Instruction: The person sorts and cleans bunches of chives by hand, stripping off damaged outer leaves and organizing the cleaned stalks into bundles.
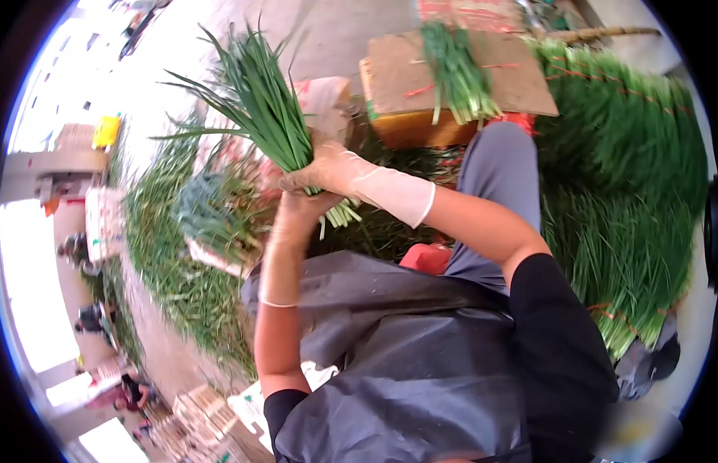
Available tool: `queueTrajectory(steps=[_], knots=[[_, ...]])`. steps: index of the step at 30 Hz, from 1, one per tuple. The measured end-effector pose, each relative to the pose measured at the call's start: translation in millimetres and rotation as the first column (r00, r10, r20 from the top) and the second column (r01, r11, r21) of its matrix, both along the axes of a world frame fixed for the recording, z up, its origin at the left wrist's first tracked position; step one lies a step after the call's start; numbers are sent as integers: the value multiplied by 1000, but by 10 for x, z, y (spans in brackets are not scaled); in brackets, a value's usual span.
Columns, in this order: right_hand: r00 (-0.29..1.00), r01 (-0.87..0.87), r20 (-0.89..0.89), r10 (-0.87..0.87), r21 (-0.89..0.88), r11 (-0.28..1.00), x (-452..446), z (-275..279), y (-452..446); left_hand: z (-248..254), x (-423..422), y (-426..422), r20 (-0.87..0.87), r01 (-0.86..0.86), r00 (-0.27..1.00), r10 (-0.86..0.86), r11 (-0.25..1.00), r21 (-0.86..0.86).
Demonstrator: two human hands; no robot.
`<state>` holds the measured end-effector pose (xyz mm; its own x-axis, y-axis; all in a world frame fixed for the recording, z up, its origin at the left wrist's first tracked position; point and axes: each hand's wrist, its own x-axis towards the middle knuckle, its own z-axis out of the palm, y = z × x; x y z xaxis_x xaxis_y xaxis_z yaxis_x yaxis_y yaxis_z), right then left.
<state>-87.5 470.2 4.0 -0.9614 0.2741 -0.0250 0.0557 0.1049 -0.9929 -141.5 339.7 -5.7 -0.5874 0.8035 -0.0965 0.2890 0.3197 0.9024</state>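
Observation:
A loose bunch of garlic chives [266, 104] is held up in front of me, its green leaf tips fanned out to the upper left and its pale cut ends pointing down right. My right hand [328, 166], in a thin translucent glove, is wrapped around the stalks near their lower part. Just below it, my left hand [301, 199], gloved too, closes on the same stalks; its fingers are partly hidden and slightly blurred. Beyond my right hand, another chive bunch [459, 73] lies on a cardboard-topped box [390, 81], with orange-red ties beside it.
Tied chives [621, 147] are piled high along my right side. To the left, a heap of loose leaves [162, 224] covers the floor, with a clump of chives [216, 212] near my left hand. Wooden crates [201, 417] and other people [131, 393] are farther left.

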Motion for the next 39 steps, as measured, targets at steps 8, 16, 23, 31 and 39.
queueTrajectory(steps=[8,16,23,31,39], knots=[[984,94,-175,-41,306,947,-39,87,1205,470,-478,1442,481,-264,877,-13,822,504],[941,274,-314,-123,499,822,-138,-992,2062,-1049,-712,2486,623,-389,782,29,803,451],[902,431,-208,-378,490,758,-471,-1256,2162,-789,-736,2716,679,-372,711,-180,724,581],[920,354,-149,-362,710,609,81,-533,2187,-20,-829,2721,813,-498,553,-183,709,499],[977,200,50,-208,127,972,800,174,2393,581,-941,2229,743,-465,637,-204,667,582]])
